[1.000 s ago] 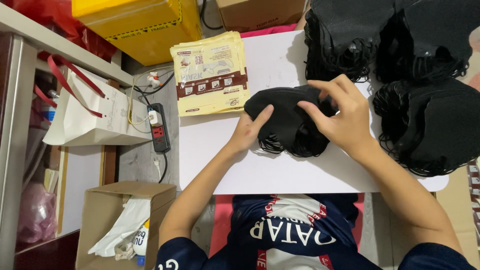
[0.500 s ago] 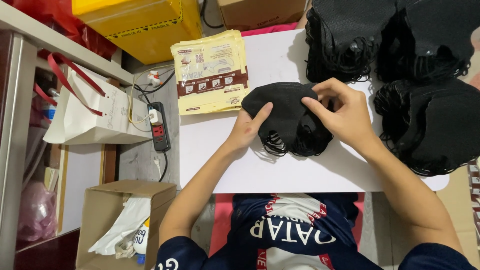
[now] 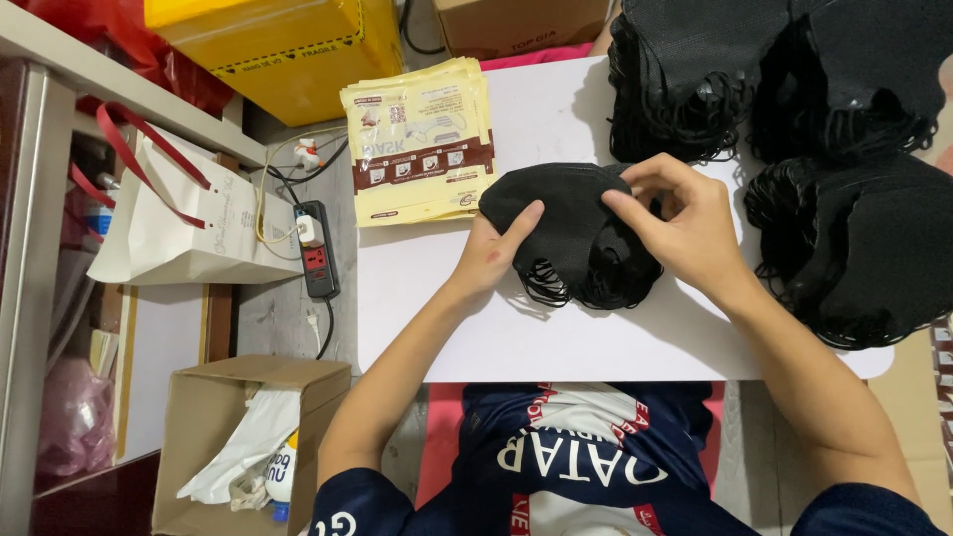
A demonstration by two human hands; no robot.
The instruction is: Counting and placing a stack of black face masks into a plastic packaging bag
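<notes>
We see both hands gripping the small stack of black masks mid-surface, left hand pinching its near edge and right hand now slid onto its far side, squaring it beside the yellow packets.

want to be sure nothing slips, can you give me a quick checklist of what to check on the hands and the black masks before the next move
1. Left hand on the small stack of black masks: ok, fingers rest on its left edge.
2. Right hand on the stack: ok, fingers pinch its right side.
3. Stack lying on the white tabletop: ok.
4. Ear loops tidy: not ok, they spill out at the near edge.
5. Yellow packaging sleeves beside the stack: ok, apart from it.
6. Number of masks in the stack: cannot tell.
</notes>
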